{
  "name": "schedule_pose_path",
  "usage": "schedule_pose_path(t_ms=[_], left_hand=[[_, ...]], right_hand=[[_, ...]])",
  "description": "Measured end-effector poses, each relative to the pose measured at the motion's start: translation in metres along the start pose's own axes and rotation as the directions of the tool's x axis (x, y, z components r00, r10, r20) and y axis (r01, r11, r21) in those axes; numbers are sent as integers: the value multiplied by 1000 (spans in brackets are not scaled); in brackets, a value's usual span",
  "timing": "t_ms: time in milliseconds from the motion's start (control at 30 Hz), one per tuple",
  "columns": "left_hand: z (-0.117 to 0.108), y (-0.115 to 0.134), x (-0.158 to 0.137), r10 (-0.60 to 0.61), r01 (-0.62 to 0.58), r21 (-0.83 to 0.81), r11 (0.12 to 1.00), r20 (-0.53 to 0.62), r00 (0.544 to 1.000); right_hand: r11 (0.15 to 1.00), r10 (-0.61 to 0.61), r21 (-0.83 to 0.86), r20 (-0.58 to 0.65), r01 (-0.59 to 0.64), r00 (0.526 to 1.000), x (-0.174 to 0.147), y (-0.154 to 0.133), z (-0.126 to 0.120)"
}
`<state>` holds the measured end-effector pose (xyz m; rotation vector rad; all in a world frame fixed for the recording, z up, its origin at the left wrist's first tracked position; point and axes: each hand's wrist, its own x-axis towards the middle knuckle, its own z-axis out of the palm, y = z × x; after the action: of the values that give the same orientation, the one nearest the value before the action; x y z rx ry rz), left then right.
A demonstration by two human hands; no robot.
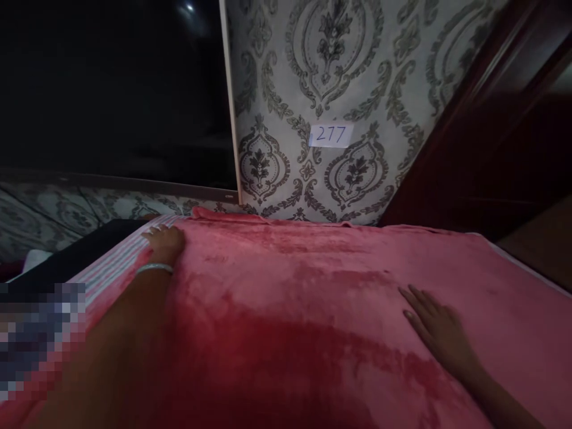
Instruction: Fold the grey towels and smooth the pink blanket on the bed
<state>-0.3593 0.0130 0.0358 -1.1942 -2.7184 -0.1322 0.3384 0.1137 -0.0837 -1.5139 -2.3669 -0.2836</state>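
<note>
A pink and red plush blanket (286,280) lies spread over a flat surface, its pile brushed into lighter and darker patches. My left hand (165,243) rests on its far left part, beside a grey-and-white striped cloth (114,259) that shows along the edge. The fingers of that hand point left and lie flat; a pale bracelet (154,268) circles the wrist. On the right side of the blanket, my right hand (435,325) is palm down with fingers stretched out. Neither hand grips anything that I can see.
A large dark television screen (116,89) fills the upper left. Behind the blanket stands a patterned wall (268,71) with a paper label (331,136) reading 277. Dark red wood furniture (482,137) rises at the right. A black surface (96,241) lies left of the blanket.
</note>
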Motion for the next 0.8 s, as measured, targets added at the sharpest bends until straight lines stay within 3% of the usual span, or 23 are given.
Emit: schedule_pose_path(t_ms=[67, 167, 200, 300, 367, 467, 533, 600, 700, 800], left_hand=[[-8, 34, -15, -26, 26, 25, 999, -30, 999], [-8, 109, -47, 235, -234, -29, 972, 21, 972], [-6, 138, -60, 397, -392, -107, 914, 30, 918], [6, 228, -102, 645, -623, -237, 746, 24, 764], [12, 282, -128, 751, -699, -341, 629, 33, 659], [20, 338, -153, 813, -733, -405, 546, 44, 581], [23, 355, -158, 817, -743, -399, 538, 30, 575], [26, 354, -153, 805, -741, -375, 557, 24, 593], [28, 328, -127, 760, -709, -320, 628, 57, 647], [30, 284, -92, 679, -642, -251, 724, 94, 728]], right_hand=[[1000, 2, -8, 11, -2, 1000, 2, -4, -4], [1000, 4, -5, 13, -4, 1000, 4, -9, -8], [1000, 8, -3, 10, -8, 1000, 5, -10, -8], [1000, 14, 2, 1, -14, 1000, 6, -11, -10], [1000, 8, 3, -1, -8, 1000, 6, -11, -10], [1000, -3, 2, -21, 3, 1000, 6, -11, -9], [1000, -3, 1, -30, 3, 1000, 6, -10, -8], [1000, -5, 0, -28, 5, 1000, 6, -10, -7], [1000, -7, 1, -31, 7, 999, 5, -9, -6], [1000, -7, 5, -29, 7, 1000, 4, -8, -5]])
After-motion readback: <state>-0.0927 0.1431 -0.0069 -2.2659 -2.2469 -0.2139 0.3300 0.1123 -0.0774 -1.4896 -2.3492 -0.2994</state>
